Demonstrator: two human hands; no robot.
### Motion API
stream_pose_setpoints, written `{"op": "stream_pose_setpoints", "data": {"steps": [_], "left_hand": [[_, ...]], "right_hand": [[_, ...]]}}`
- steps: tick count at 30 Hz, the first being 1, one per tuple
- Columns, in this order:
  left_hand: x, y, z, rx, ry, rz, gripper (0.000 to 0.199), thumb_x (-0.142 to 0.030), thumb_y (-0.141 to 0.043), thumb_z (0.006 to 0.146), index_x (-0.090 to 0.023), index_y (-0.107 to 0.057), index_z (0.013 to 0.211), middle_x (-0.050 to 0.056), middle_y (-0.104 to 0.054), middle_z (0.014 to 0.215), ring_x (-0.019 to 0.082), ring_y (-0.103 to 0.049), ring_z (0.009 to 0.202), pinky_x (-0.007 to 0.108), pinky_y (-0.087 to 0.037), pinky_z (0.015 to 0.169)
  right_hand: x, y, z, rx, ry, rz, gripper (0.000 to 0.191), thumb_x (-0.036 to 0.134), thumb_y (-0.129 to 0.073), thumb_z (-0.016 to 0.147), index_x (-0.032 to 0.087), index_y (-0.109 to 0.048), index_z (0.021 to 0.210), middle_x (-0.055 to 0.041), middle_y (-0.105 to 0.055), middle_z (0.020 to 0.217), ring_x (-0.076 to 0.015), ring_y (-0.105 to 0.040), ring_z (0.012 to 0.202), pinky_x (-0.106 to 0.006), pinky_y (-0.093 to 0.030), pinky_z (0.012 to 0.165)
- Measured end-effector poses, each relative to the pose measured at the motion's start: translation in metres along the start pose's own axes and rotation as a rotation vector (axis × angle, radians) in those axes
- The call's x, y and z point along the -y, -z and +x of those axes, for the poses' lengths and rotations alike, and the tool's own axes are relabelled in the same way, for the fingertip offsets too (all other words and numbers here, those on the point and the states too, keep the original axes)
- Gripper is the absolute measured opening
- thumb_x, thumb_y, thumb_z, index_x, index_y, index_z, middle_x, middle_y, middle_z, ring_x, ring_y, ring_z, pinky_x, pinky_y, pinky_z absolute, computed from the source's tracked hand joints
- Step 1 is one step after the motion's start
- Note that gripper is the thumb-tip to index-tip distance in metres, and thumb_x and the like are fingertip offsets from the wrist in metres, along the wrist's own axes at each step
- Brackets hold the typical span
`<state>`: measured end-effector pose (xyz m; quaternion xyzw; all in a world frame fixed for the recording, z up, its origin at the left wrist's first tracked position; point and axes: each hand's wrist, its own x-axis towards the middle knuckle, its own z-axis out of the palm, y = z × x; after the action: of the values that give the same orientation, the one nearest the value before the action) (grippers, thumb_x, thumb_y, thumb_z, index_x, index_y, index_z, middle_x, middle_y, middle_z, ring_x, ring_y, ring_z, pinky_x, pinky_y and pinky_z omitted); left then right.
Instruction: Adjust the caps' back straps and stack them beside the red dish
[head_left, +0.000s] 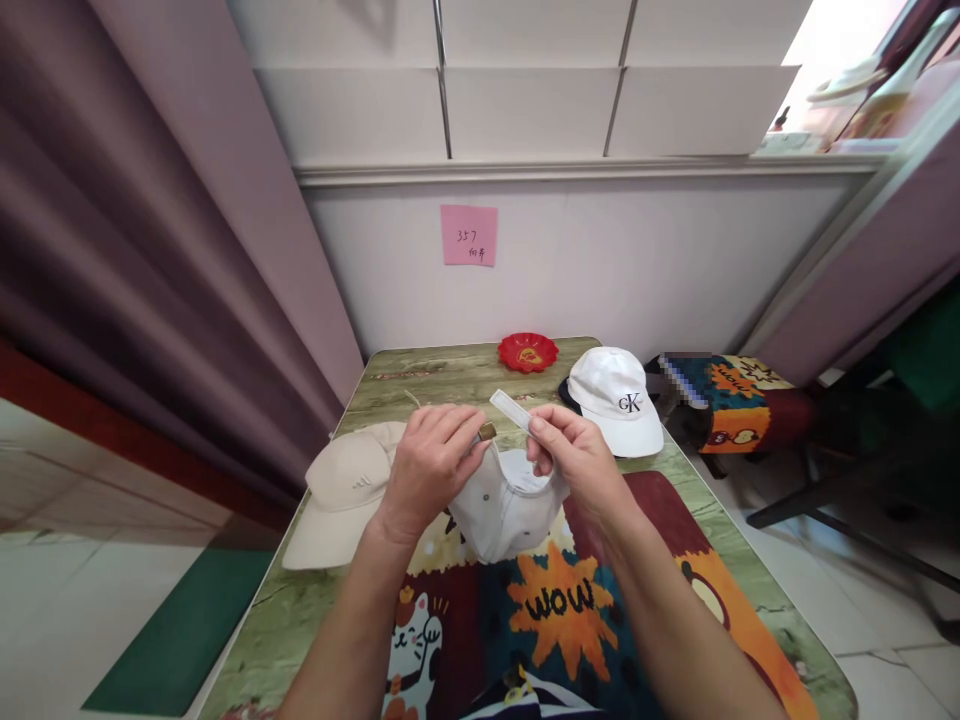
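Two-handed hold on a pale cap (499, 520), seen from the wearer's head cam. The cap is btwn the hands, over the near-centre of the table (405, 368), its opening facing up; contact w/ the printed mat (472, 645) below can't be told. L. hand (435, 455): fingers closed, grasping the cap's back edge by a brass-coloured buckle (487, 432), which shows past the fingertips. R. hand (574, 450): thumb & fingers pinching a pale strap (510, 409), its free end pointing up & L., apart from the buckle.

Surroundings: beige cap (349, 490) at L. of table, brim twd the wearer, partly hidden by the L. hand; white cap (616, 400) w/ dark lettering at far R., a dark item (568, 393) partly hidden behind it. Red scalloped dish (510, 352) nr the far edge, btwn the two. Pink note (469, 235) w/ handwriting, incl. "357", on the wall (600, 250). R. of table: stool (739, 400) w/ similar print, "WOW" legible.
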<state>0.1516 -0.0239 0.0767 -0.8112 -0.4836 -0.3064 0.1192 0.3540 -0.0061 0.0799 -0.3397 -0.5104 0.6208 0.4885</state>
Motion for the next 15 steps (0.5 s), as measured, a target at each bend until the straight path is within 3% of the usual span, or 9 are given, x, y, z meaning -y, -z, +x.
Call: {"op": "stream_pose_setpoints", "data": {"steps": [3, 6, 9, 12, 15], "left_hand": [[-0.004, -0.001, -0.003, -0.094, 0.123, -0.15, 0.026, -0.03, -0.061, 0.09, -0.025, -0.071, 0.113, 0.009, -0.072, 0.108, 0.026, -0.064, 0.101, 0.041, -0.049, 0.091], [-0.011, -0.004, -0.007, -0.175, 0.332, -0.379, 0.024, -0.031, -0.063, 0.088, -0.025, -0.073, 0.109, 0.006, -0.066, 0.098, 0.017, -0.061, 0.076, 0.031, -0.052, 0.072], [-0.014, -0.008, -0.01, -0.201, 0.535, -0.608, 0.022, -0.035, -0.069, 0.084, -0.024, -0.075, 0.101, 0.004, -0.061, 0.095, 0.011, -0.054, 0.064, 0.024, -0.048, 0.057], [-0.013, -0.01, -0.011, -0.23, 0.659, -0.765, 0.026, -0.037, -0.072, 0.079, -0.023, -0.076, 0.101, 0.005, -0.059, 0.101, 0.013, -0.059, 0.074, 0.023, -0.052, 0.059], [-0.014, -0.011, -0.011, -0.278, 0.682, -0.791, 0.025, -0.033, -0.074, 0.078, -0.022, -0.076, 0.1, 0.005, -0.061, 0.105, 0.014, -0.063, 0.08, 0.024, -0.057, 0.068]], "right_hand": [[0.012, 0.003, -0.004, -0.026, 0.06, -0.1, 0.028, 0.047, -0.064, 0.086, 0.02, -0.059, 0.083, -0.0004, -0.067, 0.076, -0.0077, -0.047, 0.051, -0.021, -0.036, 0.05], [0.015, 0.001, -0.006, -0.029, 0.098, -0.168, 0.023, 0.043, -0.06, 0.089, 0.02, -0.06, 0.084, 0.0017, -0.063, 0.071, -0.0079, -0.041, 0.05, -0.021, -0.032, 0.049], [0.006, -0.004, -0.002, -0.059, 0.152, -0.22, 0.023, 0.041, -0.063, 0.088, 0.019, -0.062, 0.081, 0.0026, -0.056, 0.065, -0.0106, -0.047, 0.058, -0.023, -0.036, 0.057], [-0.008, -0.011, 0.005, -0.094, 0.145, -0.245, 0.025, 0.043, -0.067, 0.085, 0.018, -0.067, 0.081, 0.0036, -0.052, 0.06, -0.0112, -0.047, 0.058, -0.024, -0.036, 0.057], [-0.018, -0.017, 0.009, -0.079, 0.111, -0.229, 0.026, 0.044, -0.067, 0.084, 0.018, -0.069, 0.082, 0.0043, -0.05, 0.056, -0.011, -0.044, 0.054, -0.024, -0.034, 0.054]]}}
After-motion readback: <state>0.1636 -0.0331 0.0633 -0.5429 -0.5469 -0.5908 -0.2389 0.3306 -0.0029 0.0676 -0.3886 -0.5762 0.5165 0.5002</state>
